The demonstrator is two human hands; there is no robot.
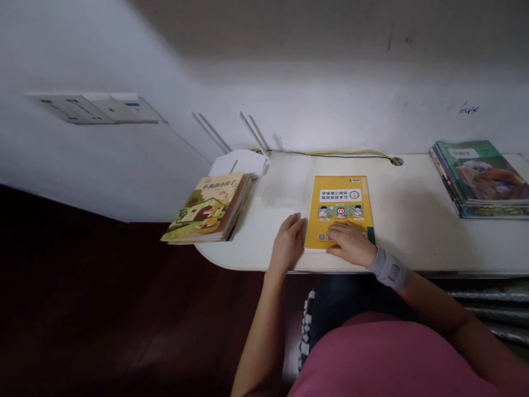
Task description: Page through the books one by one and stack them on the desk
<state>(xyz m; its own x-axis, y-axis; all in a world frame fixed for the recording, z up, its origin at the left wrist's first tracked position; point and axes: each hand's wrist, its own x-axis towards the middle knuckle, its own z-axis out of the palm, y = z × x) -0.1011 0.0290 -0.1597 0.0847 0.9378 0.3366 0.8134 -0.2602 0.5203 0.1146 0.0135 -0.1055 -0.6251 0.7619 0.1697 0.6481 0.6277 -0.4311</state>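
Observation:
A yellow workbook (342, 190) with cartoon children and printed Chinese text on its cover lies closed on the white desk. My right hand (351, 242), with a grey band round its wrist, rests flat on the lower part of the cover, fingers stretched to the left. Beside the book's lower left edge is my left hand (288, 241), standing on its side with fingers extended; whether it touches the edge I cannot tell. Neither hand grasps anything.
Left of my hands, a stack of picture books (206, 207) overhangs the desk's (264, 259) rounded edge. Behind it stands a white router (242, 162) with upright antennas. A yellow cable (330, 152) runs along the wall to a hole. More books (481, 171) lie at the right.

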